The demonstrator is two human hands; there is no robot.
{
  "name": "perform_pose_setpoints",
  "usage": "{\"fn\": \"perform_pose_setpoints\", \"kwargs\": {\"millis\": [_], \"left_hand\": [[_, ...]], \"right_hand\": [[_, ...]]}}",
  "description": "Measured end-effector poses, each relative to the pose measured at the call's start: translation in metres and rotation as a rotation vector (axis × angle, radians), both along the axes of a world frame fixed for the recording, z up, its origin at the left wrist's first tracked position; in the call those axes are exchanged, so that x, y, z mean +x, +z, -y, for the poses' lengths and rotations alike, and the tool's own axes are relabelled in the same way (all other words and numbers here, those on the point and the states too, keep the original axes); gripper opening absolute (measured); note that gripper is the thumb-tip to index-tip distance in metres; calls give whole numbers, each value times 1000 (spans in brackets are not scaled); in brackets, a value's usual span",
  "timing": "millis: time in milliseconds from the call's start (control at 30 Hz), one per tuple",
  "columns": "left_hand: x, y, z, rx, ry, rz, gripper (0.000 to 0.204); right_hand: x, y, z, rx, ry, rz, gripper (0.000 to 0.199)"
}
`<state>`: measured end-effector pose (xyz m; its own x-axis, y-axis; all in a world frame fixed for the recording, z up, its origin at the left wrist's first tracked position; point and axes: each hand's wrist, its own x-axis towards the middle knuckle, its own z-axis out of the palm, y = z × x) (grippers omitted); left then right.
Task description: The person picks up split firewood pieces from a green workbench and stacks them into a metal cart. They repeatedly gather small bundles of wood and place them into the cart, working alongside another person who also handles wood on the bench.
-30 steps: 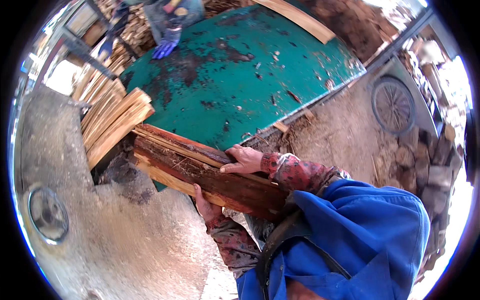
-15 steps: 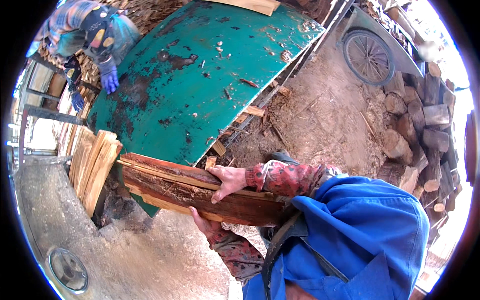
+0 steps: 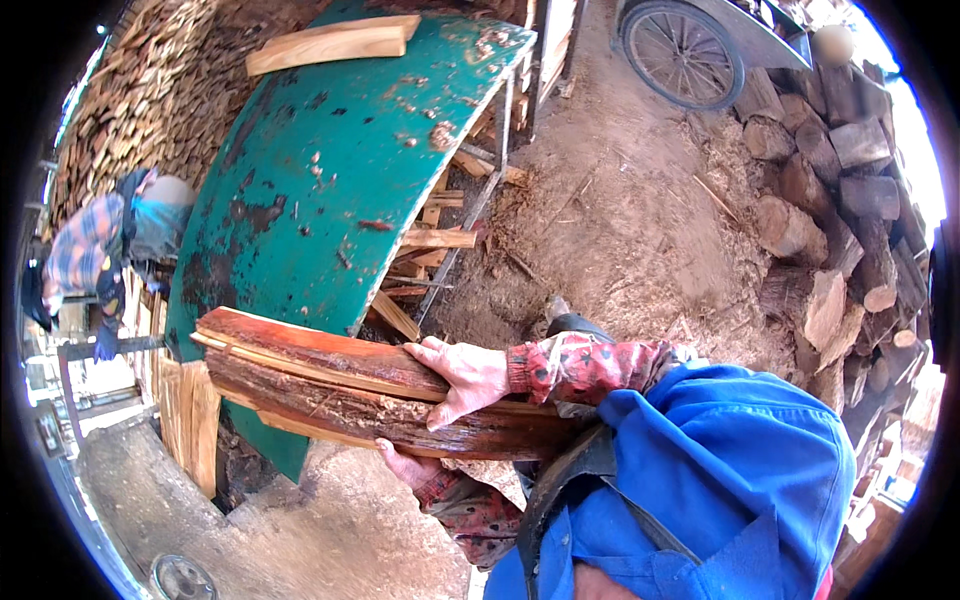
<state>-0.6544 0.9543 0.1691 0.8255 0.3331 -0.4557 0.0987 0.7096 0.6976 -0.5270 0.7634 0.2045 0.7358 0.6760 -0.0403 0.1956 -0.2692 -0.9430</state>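
wood bundle (image 3: 350,390): armful of split reddish slabs, long, rough, stringy fibres and pale edges; several pieces stacked, not one log. I carry it crosswise in front of my chest, near-horizontal, far end pointing to my left and overlapping the lower edge of the green sheet in view.
my right hand (image 3: 462,375): lies flat on top of the bundle, fingers spread, pressing down. Clamped on wood from above, not wrapped round.
my left hand (image 3: 405,465): under the bundle, only fingertips show, cupping from below. Shut on the same wood; how far it wraps, can't tell.
risk – slip: loose slabs only pinched between the two hands; I judge the top piece could slide out toward the far end if I tilt.
risk – splinters: bare hands, ragged fibres.
risk – knock: far end is close to the green metal sheet (image 3: 330,180); turning could clip it.
risk – footing: sawdust and scraps on the dirt ground (image 3: 620,220), trip likely with my view blocked.
plank (image 3: 330,45): pale, resting on top of the green sheet.
log stack (image 3: 830,200): round cuts piled at right.
wheel (image 3: 682,55): spoked, top, well apart.
other person (image 3: 100,250): plaid sleeve, dark glove, far left, apart from me.
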Motion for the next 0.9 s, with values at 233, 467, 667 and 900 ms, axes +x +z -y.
{"fn": "perform_pose_setpoints", "kwargs": {"millis": [233, 467, 667, 900], "left_hand": [[38, 28, 70, 50, -137, 129, 107], [77, 13, 86, 73, -360, 204, 105], [127, 28, 120, 52, -644, 223, 101], [173, 44, 197, -47, -970, 221, 98]], "right_hand": [[9, 58, 94, 65, -118, 64, 114], [-6, 67, 148, 104, -352, 163, 114], [-26, 78, 175, 43, -584, 132, 113], [-48, 75, 225, 42, -878, 207, 112]]}}
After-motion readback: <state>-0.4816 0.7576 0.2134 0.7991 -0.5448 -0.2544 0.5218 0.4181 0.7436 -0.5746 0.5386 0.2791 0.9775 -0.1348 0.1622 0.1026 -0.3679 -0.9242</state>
